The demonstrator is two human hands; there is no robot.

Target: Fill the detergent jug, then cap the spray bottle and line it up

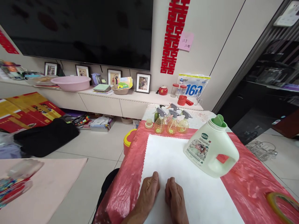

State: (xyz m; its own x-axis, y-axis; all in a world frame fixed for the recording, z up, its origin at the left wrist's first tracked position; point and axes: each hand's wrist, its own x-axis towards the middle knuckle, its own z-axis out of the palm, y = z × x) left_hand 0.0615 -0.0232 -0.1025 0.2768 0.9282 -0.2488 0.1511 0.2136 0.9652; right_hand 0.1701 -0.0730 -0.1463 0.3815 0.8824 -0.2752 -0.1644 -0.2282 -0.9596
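My left hand (pixel 149 189) rests on a white scalloped-edged mat (pixel 167 158), its fingers curled in and the thumb on top. Beside it, a small gap away, my right hand (pixel 174 194) is closed the same way. Nothing shows in either hand. A pale green detergent jug (pixel 211 147) stands uncapped on the mat to the right, with a green spout in its neck. Beyond the mat's far edge are several clear spray bottles with grey trigger heads, among them a front one (pixel 172 124). A small pale green cap (pixel 149 123) sits left of them.
Red plastic sheeting (pixel 123 186) covers the table. A tape roll (pixel 282 207) lies near its right edge. Behind, a low cabinet (pixel 100 102) carries a pink basin (pixel 71 83) and picture frames. A yellow-and-red stool (pixel 127 140) stands left of the table.
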